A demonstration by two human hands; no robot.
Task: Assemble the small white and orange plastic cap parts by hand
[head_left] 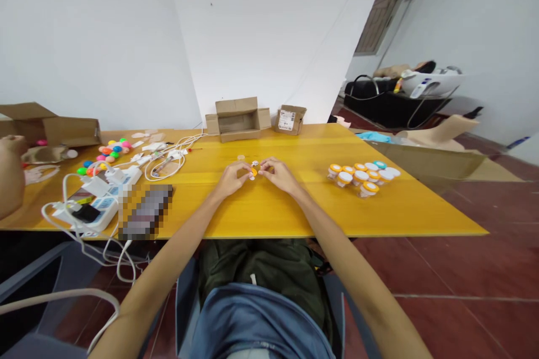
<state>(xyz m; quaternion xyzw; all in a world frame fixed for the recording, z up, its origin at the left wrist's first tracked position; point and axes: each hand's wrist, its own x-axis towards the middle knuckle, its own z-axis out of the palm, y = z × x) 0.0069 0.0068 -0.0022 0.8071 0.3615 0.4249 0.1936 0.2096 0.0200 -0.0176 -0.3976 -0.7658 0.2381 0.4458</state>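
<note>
Over the middle of the table, my left hand (233,179) pinches a small round orange lid (254,171) between thumb and fingers. Facing it from the right, my right hand (278,174) has its thumb and fingertips drawn together close to the lid. What those fingertips hold, if anything, is too small to make out. Just beyond the lid is a small white piece with dark spots (255,163). A little clear round piece (241,157) lies on the table past my left hand.
Small clear jars with orange, white and teal lids (361,175) stand grouped at right. Two open cardboard boxes (238,136) (289,130) sit at the back. Leftward are a power strip (110,202) with cables, a phone (147,210), colourful balls (112,150) and another person's hand (10,174).
</note>
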